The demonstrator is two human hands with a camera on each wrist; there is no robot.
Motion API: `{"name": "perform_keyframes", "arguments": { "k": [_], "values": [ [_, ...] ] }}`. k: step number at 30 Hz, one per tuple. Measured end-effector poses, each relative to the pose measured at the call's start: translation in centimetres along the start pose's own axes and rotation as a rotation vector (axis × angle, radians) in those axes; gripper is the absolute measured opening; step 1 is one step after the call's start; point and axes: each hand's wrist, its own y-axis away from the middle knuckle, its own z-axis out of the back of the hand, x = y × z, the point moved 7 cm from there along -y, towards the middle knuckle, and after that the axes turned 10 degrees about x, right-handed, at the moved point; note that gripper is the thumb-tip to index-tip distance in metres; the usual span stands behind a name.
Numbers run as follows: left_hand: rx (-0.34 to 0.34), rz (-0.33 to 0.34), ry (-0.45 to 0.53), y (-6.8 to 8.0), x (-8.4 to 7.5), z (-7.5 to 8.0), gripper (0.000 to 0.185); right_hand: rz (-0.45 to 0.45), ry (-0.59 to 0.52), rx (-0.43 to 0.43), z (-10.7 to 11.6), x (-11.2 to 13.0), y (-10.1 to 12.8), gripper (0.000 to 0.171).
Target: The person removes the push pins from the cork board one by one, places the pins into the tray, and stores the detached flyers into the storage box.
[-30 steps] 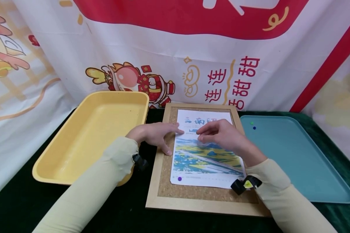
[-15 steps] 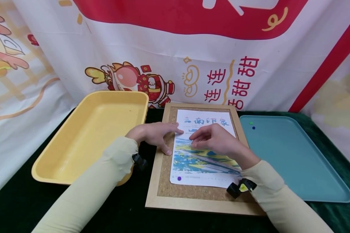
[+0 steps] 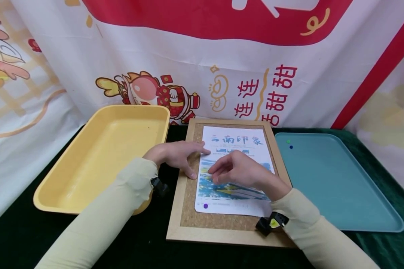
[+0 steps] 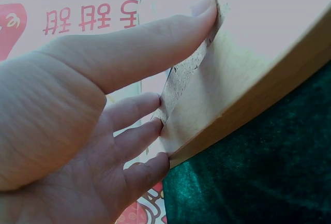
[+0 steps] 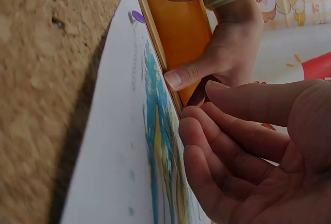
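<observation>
One purple pin [image 3: 205,206] at seven o'clock could let the paper [image 3: 230,147] swivel if the wide-fingered left hand [image 3: 177,155] lifts or the narrow-fingered right hand [image 3: 239,172], contents unclear, drags.

Cream sleeves [image 3: 101,215], black wrist cameras [image 3: 263,226]

To the left of the left hand [image 3: 176,154] there is a yellow tray [image 3: 114,138] with deep walls and rounded corners. To the right of the right hand [image 3: 237,172] lies a blue tray [image 3: 336,179], which is flatter. A dark green cloth [image 3: 138,246] spreads below both hands and under these trays. Beyond the hands hangs a white banner [image 3: 185,46]. On it, a cartoon figure [image 3: 144,89] is printed sideways beyond the left hand, and red characters [image 3: 281,97] beyond the right hand; farther right runs a slanted red stripe [image 3: 373,74].
</observation>
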Motion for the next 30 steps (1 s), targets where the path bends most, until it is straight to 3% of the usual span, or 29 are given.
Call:
{"name": "perform_keyframes", "arguments": {
  "k": [14,30],
  "values": [
    [-0.004,0.014,-0.025,0.4,0.4,-0.1,0.084,-0.009,0.015,0.101,-2.9,0.7,-0.4,0.015],
    [-0.007,-0.002,0.005,0.1,0.1,0.0,0.085,0.048,0.032,0.173,-3.6,0.9,0.1,0.015]
  ]
}}
